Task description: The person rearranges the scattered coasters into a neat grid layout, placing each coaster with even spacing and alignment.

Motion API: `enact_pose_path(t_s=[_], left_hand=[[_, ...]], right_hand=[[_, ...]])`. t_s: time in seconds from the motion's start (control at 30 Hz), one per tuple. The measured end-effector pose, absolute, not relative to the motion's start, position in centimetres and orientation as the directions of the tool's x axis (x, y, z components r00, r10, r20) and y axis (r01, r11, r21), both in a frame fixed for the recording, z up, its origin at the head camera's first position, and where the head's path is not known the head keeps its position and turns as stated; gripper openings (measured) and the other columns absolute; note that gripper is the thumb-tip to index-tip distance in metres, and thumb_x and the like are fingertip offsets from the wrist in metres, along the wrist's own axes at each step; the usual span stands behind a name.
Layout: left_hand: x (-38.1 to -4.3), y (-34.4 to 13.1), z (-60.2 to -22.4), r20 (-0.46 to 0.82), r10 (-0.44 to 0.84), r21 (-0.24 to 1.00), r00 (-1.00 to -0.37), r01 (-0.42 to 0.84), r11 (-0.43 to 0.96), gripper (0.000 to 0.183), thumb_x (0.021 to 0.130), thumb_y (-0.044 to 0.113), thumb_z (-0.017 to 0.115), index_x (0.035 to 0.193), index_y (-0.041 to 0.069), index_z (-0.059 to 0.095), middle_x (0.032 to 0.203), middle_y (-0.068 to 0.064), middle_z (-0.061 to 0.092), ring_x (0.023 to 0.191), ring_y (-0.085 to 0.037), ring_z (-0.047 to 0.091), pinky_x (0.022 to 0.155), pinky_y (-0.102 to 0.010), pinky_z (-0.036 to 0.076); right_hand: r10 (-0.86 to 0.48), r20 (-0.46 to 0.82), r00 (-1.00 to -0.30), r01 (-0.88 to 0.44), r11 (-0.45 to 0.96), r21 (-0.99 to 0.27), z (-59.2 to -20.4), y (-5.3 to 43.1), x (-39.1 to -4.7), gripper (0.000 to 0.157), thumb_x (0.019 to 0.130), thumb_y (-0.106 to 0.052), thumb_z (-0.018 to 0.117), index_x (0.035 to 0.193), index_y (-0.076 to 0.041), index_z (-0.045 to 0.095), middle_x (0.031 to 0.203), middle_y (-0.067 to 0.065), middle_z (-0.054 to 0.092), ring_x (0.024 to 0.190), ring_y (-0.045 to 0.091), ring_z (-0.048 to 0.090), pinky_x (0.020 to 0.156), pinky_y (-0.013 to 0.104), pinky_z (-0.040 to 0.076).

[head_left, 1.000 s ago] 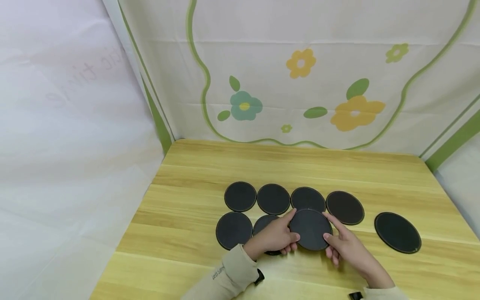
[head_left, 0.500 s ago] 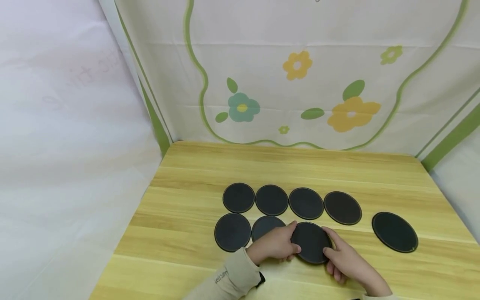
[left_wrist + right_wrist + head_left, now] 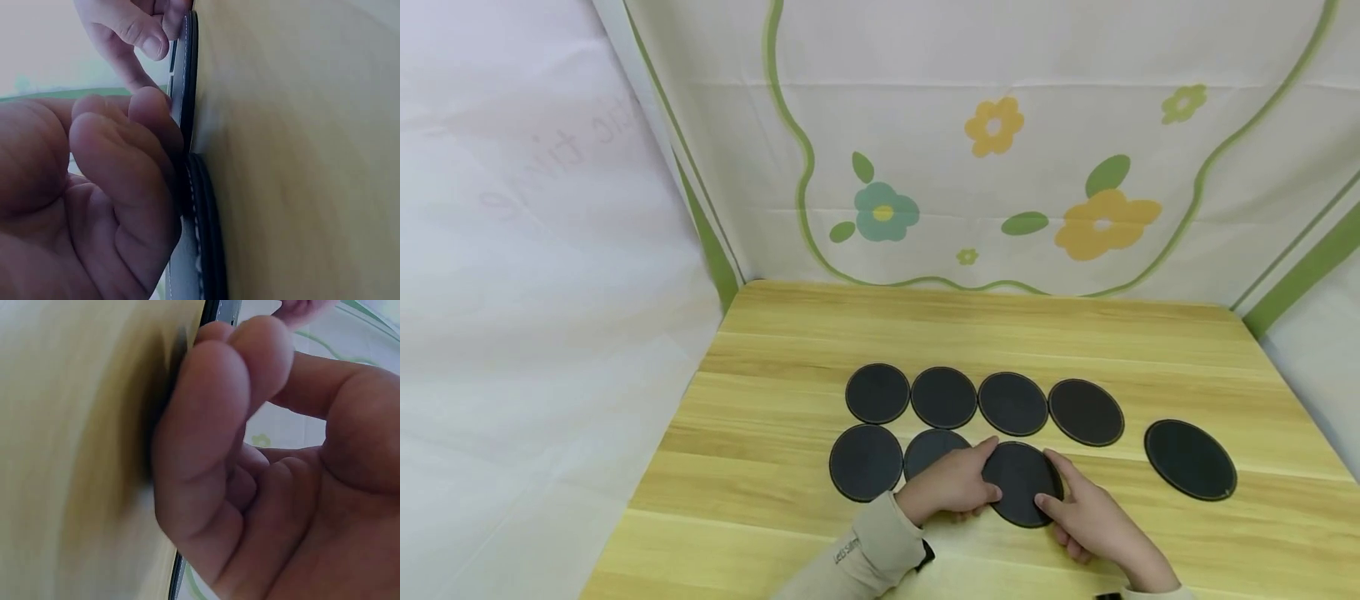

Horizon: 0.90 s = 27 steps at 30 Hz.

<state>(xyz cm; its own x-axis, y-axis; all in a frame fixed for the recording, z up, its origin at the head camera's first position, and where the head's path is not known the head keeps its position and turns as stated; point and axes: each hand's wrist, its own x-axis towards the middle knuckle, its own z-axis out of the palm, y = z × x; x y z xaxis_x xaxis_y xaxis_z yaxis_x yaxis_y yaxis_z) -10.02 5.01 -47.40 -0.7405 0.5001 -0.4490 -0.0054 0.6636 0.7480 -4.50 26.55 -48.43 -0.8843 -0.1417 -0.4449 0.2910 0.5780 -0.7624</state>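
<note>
Held disc: we see a black disc point(image 3: 1019, 482) lying flat on the wooden table point(image 3: 775, 467), third in the near row.
Left hand: our left hand point(image 3: 951, 487) pinches the disc's left edge with curled fingers.
Right hand: our right hand point(image 3: 1086, 512) grips its right edge the same way.
Hidden: the left hand covers much of the neighbouring disc point(image 3: 928, 450).
Wrist views: both are blurred; we make out only fingers point(image 3: 119, 187) against a dark rim.
Far right: a lone disc point(image 3: 1190, 460) lies well apart.

Left sleeve point(image 3: 868, 557): small print, too small to read. White sheet point(image 3: 542, 167): faint mirrored lettering, unreadable.
</note>
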Motion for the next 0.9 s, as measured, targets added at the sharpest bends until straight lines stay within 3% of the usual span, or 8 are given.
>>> enact_pose_path(t_s=[0.37,0.9], left_hand=[[-10.22,5.70,-47.40,-0.429,0.521,0.731,-0.738,0.055,0.680,0.068,0.100,0.023,0.064,0.159,0.035,0.032,0.051,-0.002,0.055,0.034,-0.015,0.046,0.037,-0.029,0.043],[-10.19,5.97,-47.44,-0.435,0.539,0.764,-0.722,0.022,0.645,0.065,0.100,0.020,0.064,0.157,0.039,0.037,0.052,-0.004,0.054,0.036,-0.016,0.045,0.036,-0.028,0.040]], right_hand=[[-0.028,-0.419,-0.908,0.310,0.628,-0.714,-47.94,26.55,-4.72,0.070,0.101,-0.022,0.061,0.158,-0.006,0.024,0.058,0.008,0.058,0.043,0.021,0.054,0.045,0.034,0.047],[-0.019,-0.415,-0.910,0.306,0.645,-0.700,-47.48,26.90,-4.43,0.069,0.102,-0.025,0.061,0.158,-0.005,0.026,0.059,0.005,0.056,0.045,0.019,0.051,0.046,0.032,0.043]])
